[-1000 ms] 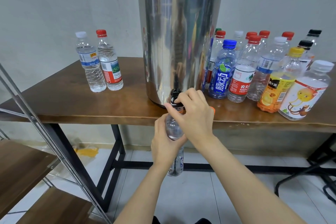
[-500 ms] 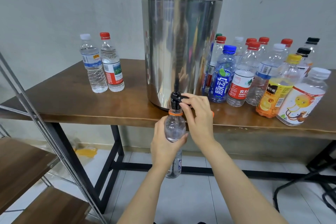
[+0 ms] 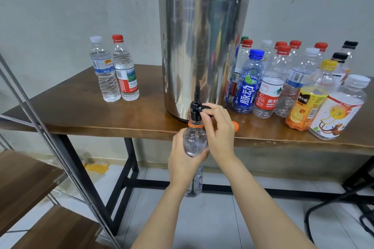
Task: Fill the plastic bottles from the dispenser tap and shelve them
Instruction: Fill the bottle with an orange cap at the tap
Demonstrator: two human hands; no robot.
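Right hand (image 3: pixel 219 129) had shifted off the spout to pinch the tap lever (image 3: pixel 204 106); left hand (image 3: pixel 181 161) gripped the bottle (image 3: pixel 195 139) beneath. Filling judged about to start

1. The dispenser (image 3: pixel 204 46) is stood on the table (image 3: pixel 81 115) at frame centre, near the front edge.
2. Two bottles (image 3: pixel 114 70) are placed side by side on the table, left of the dispenser.
3. A cluster of bottles (image 3: pixel 283 79) is set on the table, right of the dispenser.
4. The tap (image 3: pixel 195 107) is found at the dispenser's base; an open bottle (image 3: pixel 195 141) is positioned directly beneath it, before the table edge.
5. A loose cap (image 3: pixel 235 126) is seen on the table, just right of the tap.
6. A shelf unit (image 3: pixel 26 178) is located at lower left.
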